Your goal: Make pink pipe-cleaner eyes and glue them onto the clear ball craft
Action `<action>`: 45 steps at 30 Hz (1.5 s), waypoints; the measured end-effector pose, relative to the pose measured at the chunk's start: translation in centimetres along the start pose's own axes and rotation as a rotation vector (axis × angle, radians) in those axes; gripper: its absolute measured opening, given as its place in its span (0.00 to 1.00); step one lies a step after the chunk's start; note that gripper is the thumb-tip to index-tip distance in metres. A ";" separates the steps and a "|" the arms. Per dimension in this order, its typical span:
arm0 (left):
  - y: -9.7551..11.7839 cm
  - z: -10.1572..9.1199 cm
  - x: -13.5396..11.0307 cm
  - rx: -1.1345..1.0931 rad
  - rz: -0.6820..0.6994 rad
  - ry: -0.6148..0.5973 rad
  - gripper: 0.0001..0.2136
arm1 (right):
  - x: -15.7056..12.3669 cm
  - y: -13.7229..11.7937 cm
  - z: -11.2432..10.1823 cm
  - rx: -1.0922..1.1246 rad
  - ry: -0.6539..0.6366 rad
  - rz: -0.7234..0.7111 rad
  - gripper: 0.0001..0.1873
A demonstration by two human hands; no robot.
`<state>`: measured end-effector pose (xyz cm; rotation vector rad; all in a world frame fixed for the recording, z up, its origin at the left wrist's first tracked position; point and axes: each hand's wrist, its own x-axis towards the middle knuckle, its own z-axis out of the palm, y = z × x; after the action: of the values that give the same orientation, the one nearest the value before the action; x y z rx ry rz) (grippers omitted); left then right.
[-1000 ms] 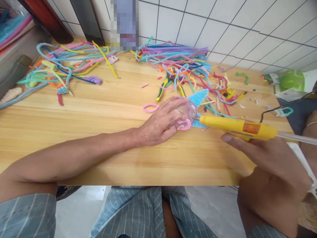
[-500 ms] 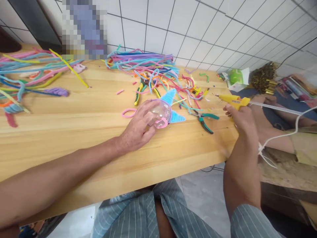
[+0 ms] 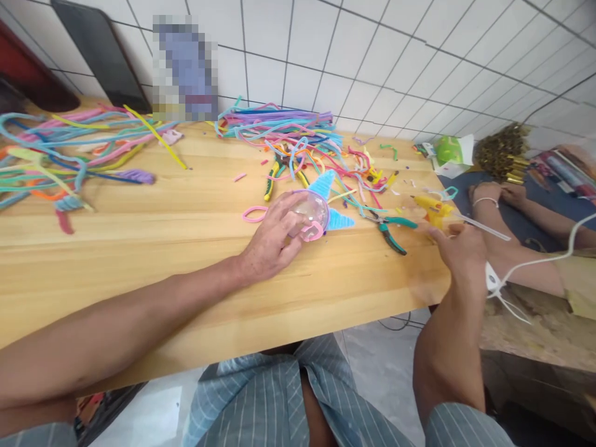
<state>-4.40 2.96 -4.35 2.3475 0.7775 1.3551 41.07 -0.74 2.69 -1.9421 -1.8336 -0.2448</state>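
My left hand is closed round a clear plastic ball on the table, its fingertips on the near side. A purple band rings the ball, two blue fuzzy points stick out to the right, and a small pink pipe-cleaner loop sits at the front. My right hand is just below a yellow glue gun, its thumb apart from the fingers and seemingly off the handle. The gun rests near the table's right end, a clear glue stick jutting from its back.
Green-handled pliers lie between the ball and my right hand. Yellow-handled pliers lie behind the ball among pipe-cleaner scraps. Pipe-cleaner bundles line the wall. Another person's hands are at the right; a white cord hangs nearby.
The glue gun has gone from my right hand's grip down to the table, and that hand has drawn back below it. My left hand stays on the ball. The view has shifted slightly.
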 end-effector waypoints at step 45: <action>0.3 -0.1 1.0 -0.018 -0.475 0.195 0.36 | -4.7 -23.6 8.0 0.597 0.270 -0.332 0.07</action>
<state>-4.00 3.26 -3.46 1.8641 1.2739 1.3713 16.12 -1.23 -1.61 -1.1452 -1.7762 -0.0454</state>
